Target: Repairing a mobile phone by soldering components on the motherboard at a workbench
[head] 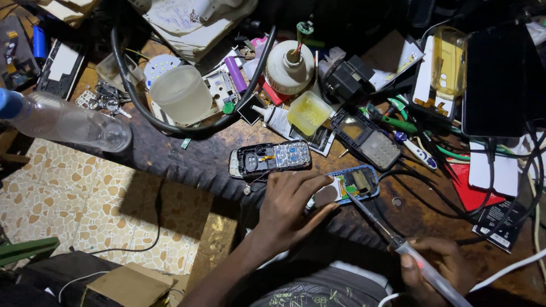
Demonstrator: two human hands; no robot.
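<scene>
L hand (290, 207) presses down on the blue opened phone (350, 185) at the near edge of the tabletop (187, 156), fingers (310, 181) spread wide over its left end, prob. to keep the board from sliding. R hand (435, 267), below-right of the phone, fingers wrapped round a soldering iron (392, 241), held slanted so the tip meets the board. A 2nd opened phone (270, 158) lies just upper-left of the blue one
</scene>
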